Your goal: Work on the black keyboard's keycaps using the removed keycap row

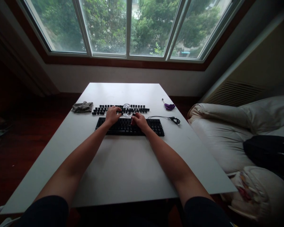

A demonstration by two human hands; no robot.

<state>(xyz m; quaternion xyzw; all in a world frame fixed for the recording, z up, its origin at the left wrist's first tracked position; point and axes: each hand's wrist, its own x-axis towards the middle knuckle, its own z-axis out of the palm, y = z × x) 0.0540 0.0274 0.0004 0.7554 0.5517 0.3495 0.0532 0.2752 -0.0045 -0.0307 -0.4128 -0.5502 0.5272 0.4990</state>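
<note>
A black keyboard (123,130) lies across the middle of the white table. Behind it, loose black keycaps (141,110) stand in rows. My left hand (112,115) is above the keyboard's back edge, its fingers curled down at the keycaps; whether a dark piece between the fingertips is gripped is hard to make out. My right hand (139,121) hovers over the keyboard's middle, thumb and fingers pinched on a small black piece that looks like a keycap (133,115). Thin clear rings (127,115), partly hidden, lie among the rows.
On the white table (130,170), a grey cloth (82,107) lies at the left edge. A purple item (169,107) with a thin stick is at the right, near a coiled black cable (174,120). A pale sofa (217,135) stands to the right, below the window.
</note>
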